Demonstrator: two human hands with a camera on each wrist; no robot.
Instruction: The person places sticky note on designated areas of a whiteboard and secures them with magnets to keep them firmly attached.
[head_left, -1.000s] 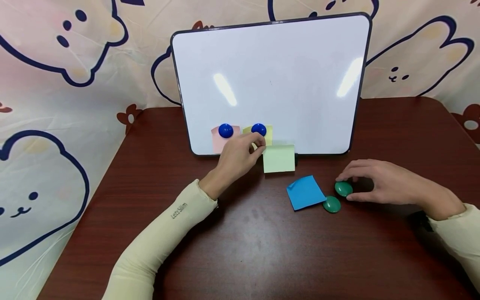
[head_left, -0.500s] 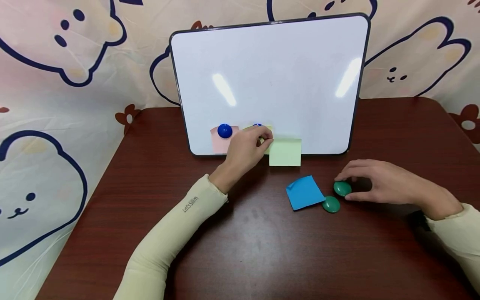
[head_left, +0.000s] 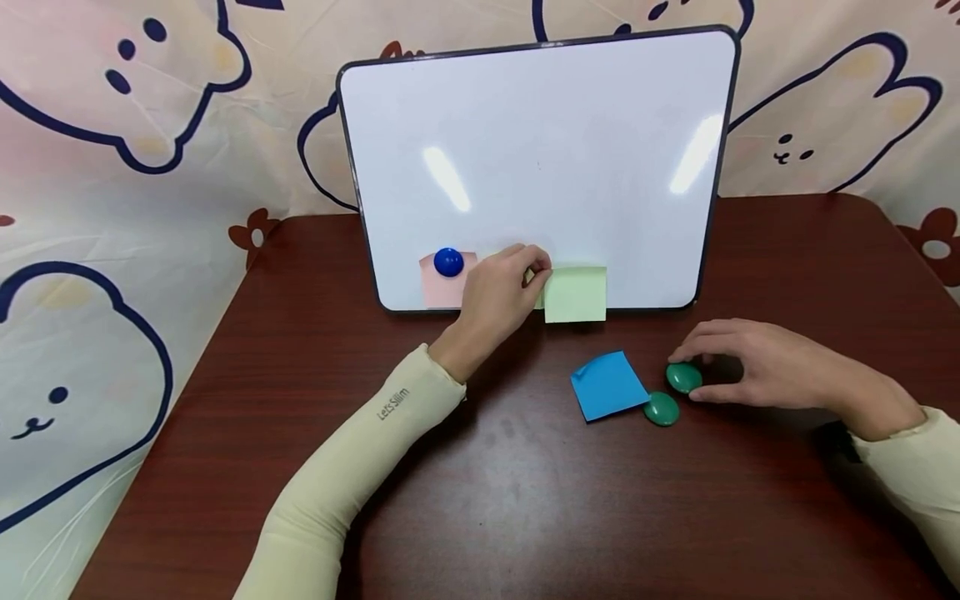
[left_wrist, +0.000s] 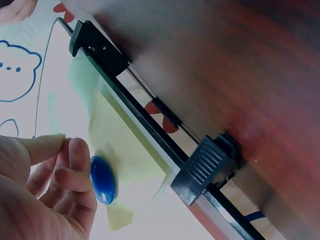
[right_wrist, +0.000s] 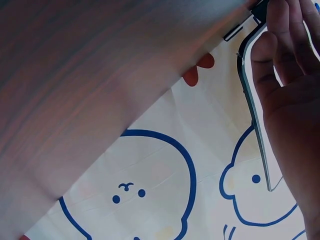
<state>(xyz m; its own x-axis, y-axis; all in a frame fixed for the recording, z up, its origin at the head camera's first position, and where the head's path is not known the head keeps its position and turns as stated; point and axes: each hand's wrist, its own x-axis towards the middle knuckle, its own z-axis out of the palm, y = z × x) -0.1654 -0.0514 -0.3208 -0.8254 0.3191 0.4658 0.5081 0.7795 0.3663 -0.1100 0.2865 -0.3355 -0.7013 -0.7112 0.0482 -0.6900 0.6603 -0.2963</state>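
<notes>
In the head view my left hand [head_left: 502, 292] pinches the upper left corner of a pale green sticky note [head_left: 575, 294], which overlaps the whiteboard's [head_left: 540, 167] lower edge. Behind that hand, the left wrist view shows a yellow sticky note [left_wrist: 122, 135] under a blue round magnet [left_wrist: 103, 180]. A pink sticky note [head_left: 442, 287] is on the board at the left, with another blue magnet [head_left: 448, 262] on it. On the table, my right hand [head_left: 757, 367] holds a green round magnet [head_left: 684, 377] between thumb and fingertips.
A second green magnet [head_left: 662, 408] lies against the corner of a blue sticky note [head_left: 610, 386] on the dark wooden table [head_left: 480, 500]. Black clips [left_wrist: 205, 167] grip the whiteboard's bottom edge. Behind stands a cartoon-printed cloth [head_left: 817, 108].
My left hand has carried the green note right and up, from in front of the table onto the board's lower edge, covering the yellow note's magnet in the head view. The right hand stays put.
</notes>
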